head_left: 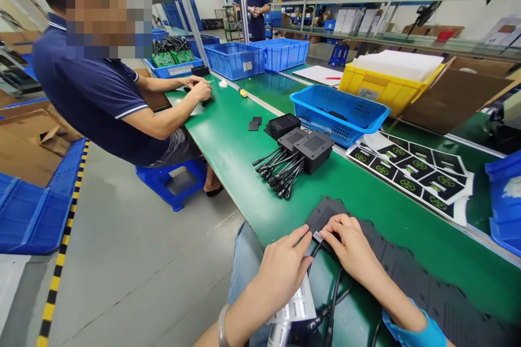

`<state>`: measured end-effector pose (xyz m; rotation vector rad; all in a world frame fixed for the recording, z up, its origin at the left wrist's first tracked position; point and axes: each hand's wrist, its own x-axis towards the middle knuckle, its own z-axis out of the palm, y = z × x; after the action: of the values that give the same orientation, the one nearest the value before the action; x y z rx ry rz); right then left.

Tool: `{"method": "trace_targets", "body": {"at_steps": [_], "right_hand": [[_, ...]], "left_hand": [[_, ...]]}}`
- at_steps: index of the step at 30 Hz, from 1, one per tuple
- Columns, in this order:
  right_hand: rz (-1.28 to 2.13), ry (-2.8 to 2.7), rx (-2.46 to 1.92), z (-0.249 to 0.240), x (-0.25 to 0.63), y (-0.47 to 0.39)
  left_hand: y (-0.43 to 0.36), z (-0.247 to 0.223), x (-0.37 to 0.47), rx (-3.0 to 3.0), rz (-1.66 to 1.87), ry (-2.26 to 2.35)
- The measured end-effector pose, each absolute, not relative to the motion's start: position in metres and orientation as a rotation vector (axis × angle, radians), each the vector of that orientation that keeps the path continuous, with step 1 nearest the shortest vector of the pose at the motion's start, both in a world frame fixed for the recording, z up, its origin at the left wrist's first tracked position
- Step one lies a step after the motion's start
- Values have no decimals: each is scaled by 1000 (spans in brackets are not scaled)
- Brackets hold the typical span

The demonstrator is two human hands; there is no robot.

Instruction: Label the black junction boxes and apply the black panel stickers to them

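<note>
I find one box (324, 213) on the green bench (228, 143), directly before the worker and under both hands. A small white label (317, 237) sits at its near corner, beside the lead.

The right hand (345, 238) has thumb and forefinger drawn together on the label. The left hand (284, 260) is spread, fingertips at the box's edge; I cannot tell whether it also grips the label sheet (300, 304) below it.

Progress, in my judgement: the label is placed on this box, but I cannot confirm that it is fully stuck down. The sheet carries further labels. A row of boxes (419, 282) lies along the bench beneath and beyond the right forearm; I cannot establish whether these are labelled. Further off, a stack (313, 150) with its leads (280, 173) shows no white label on its upper faces, and no hand touches it. The printed stickers (407, 171) lie on their backing beside the blue basket (342, 119); several remain there.
</note>
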<state>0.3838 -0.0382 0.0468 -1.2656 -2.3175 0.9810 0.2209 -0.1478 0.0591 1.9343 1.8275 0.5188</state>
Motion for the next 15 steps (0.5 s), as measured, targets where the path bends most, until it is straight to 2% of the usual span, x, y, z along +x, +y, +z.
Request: {"method": "trace_targets", "body": {"at_steps": [15], "right_hand": [[890,-2391,-1278,44,384,-34]], "left_hand": [[-147,60,223,2003,386,1852]]}}
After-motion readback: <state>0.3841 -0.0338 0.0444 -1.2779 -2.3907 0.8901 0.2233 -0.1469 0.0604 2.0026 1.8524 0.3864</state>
